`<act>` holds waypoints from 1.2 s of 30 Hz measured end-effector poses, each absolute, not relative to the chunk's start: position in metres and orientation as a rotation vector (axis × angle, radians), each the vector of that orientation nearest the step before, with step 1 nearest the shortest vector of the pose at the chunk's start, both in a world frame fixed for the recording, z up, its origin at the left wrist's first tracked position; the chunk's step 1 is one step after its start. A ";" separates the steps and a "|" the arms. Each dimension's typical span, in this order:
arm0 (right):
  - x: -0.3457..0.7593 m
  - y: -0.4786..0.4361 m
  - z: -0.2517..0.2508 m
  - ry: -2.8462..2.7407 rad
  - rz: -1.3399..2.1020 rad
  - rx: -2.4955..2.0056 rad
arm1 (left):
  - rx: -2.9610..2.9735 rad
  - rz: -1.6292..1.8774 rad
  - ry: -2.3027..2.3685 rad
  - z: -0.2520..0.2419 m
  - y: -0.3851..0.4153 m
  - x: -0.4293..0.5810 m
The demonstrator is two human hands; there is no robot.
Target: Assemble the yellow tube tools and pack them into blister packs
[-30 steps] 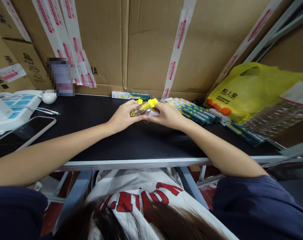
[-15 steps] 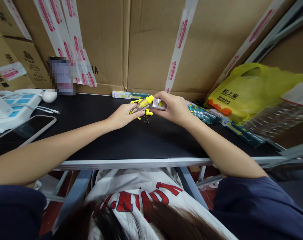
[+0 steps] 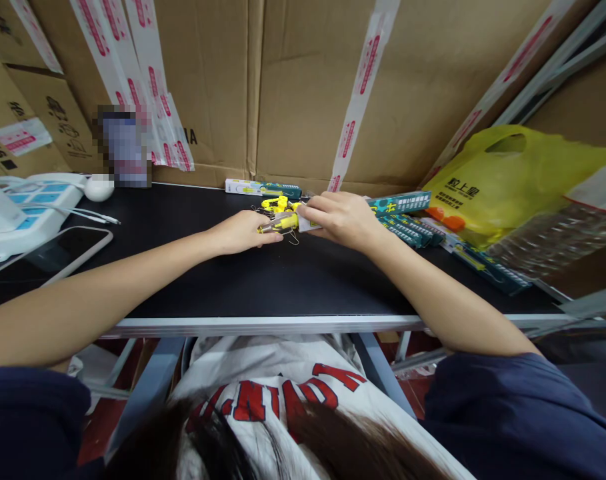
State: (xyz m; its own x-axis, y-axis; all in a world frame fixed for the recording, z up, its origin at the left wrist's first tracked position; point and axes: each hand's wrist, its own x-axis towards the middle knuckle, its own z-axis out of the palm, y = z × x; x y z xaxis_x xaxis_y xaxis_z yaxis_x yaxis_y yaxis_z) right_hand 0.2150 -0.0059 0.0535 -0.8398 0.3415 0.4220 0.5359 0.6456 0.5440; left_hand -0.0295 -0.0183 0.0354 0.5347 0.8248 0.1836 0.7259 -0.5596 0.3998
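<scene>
My left hand (image 3: 237, 232) is closed around a slim yellow-and-clear plastic tool (image 3: 285, 221), whose exact kind I cannot make out. Its yellow end points right, against the white end of a long narrow carton (image 3: 400, 203). That carton, teal with yellow print, lies in the grip of my right hand (image 3: 340, 217), whose fingers cover its near part. Whether the tool's tip is inside the carton I cannot tell. Just behind the tool, more yellow plastic pieces (image 3: 275, 204) with thin wire hooks lie on the black tabletop (image 3: 283, 287).
A similar carton (image 3: 263, 189) lies by the cardboard wall, and several more (image 3: 415, 231) are piled right of my right hand. A yellow plastic bag (image 3: 513, 180) stands at the right. On the left are a power strip (image 3: 43, 207) and a phone (image 3: 57, 257).
The tool in my left hand has tilted flatter, its yellow end lower. My right hand has turned over the carton, which now shows its long teal side at the right.
</scene>
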 end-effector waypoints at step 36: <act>0.195 -0.020 0.036 -2.758 -0.733 -0.563 | 2.514 0.931 0.844 0.024 -0.027 -0.019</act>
State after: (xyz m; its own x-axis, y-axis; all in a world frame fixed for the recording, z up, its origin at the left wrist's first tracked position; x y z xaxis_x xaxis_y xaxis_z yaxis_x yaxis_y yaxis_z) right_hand 0.1947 -0.0195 0.0364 -0.8992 0.3036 0.3150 0.4200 0.8008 0.4270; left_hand -0.0189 -0.0272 0.0239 0.6110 0.6302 0.4790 0.4147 -0.7703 0.4845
